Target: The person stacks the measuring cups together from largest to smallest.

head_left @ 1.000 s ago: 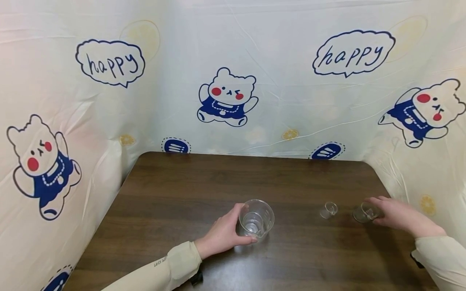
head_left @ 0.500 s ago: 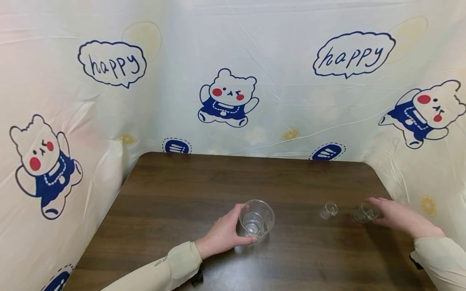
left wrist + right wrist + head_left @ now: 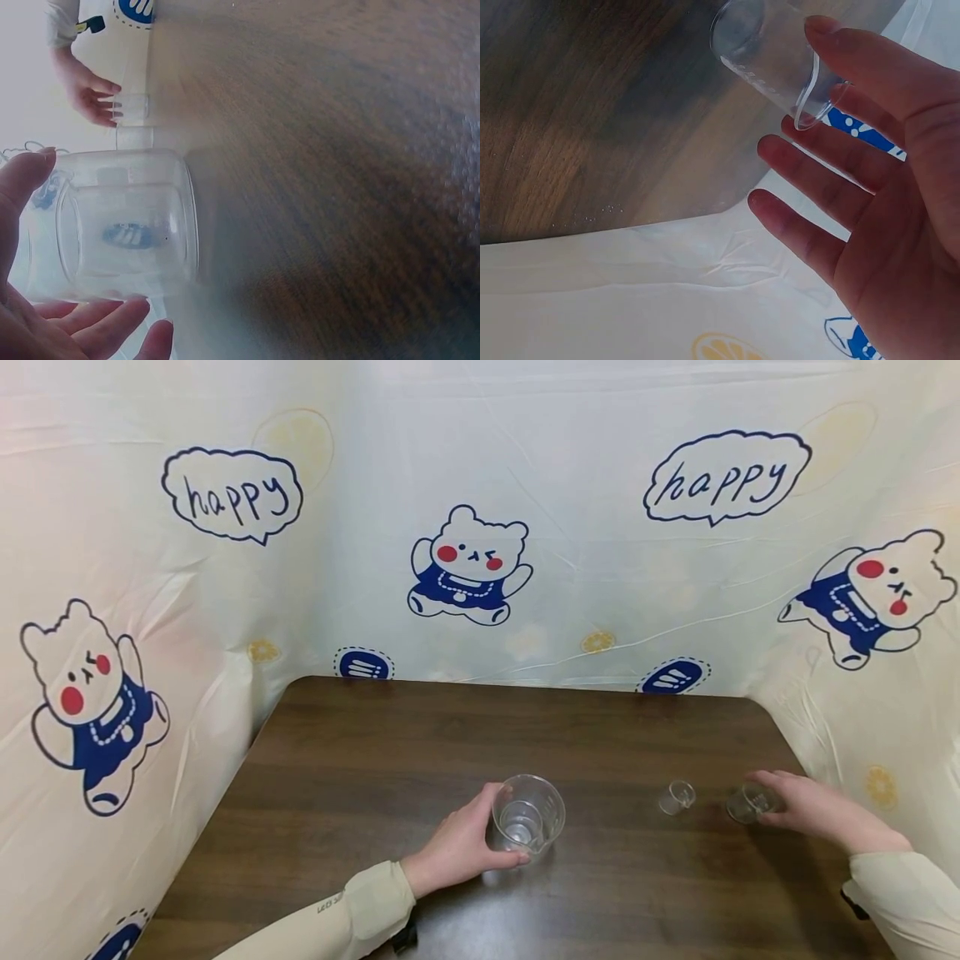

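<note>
My left hand grips a large clear glass beaker near the middle of the table, thumb on the near side and fingers round the far side. Inside it sits a smaller glass beaker, also visible through the wall in the left wrist view. Further right, my right hand holds a medium beaker near its rim. The right wrist view shows thumb and forefinger about that beaker's rim, while the other fingers spread away from the glass. A tiny beaker stands just left of it.
All the glassware is on a dark brown wooden table with rounded far corners. A pale cloth printed with bears and "happy" bubbles hangs close behind it and along both sides.
The head view has tilted slightly, so everything sits a little lower in it. Both hands keep their hold, and the beakers have not visibly moved on the table.
</note>
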The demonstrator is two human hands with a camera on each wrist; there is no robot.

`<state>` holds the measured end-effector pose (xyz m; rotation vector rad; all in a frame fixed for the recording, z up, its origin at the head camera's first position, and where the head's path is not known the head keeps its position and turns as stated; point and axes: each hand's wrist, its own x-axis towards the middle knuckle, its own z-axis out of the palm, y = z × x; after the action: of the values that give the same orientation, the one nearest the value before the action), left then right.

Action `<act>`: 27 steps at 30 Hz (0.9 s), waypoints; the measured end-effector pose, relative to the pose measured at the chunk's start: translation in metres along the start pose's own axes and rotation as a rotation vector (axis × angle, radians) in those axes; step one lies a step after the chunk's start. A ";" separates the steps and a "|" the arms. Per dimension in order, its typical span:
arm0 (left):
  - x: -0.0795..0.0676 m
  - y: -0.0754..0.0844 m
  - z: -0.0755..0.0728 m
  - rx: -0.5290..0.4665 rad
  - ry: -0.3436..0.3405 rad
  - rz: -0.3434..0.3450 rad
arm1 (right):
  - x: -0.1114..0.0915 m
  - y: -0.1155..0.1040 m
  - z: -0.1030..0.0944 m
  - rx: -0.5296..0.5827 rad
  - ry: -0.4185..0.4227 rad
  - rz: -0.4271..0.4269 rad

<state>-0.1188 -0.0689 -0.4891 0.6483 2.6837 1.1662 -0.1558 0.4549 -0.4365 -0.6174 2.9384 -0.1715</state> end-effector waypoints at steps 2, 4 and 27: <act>0.000 0.000 0.000 0.002 0.000 0.002 | 0.001 0.000 0.001 0.002 -0.004 0.009; 0.000 0.000 0.000 0.002 -0.002 0.002 | 0.002 0.001 0.001 0.005 -0.009 0.015; -0.001 0.001 0.000 0.010 0.005 0.007 | 0.001 0.003 0.003 -0.041 0.021 -0.003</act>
<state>-0.1176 -0.0689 -0.4885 0.6570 2.6958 1.1583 -0.1571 0.4570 -0.4401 -0.6298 2.9687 -0.1190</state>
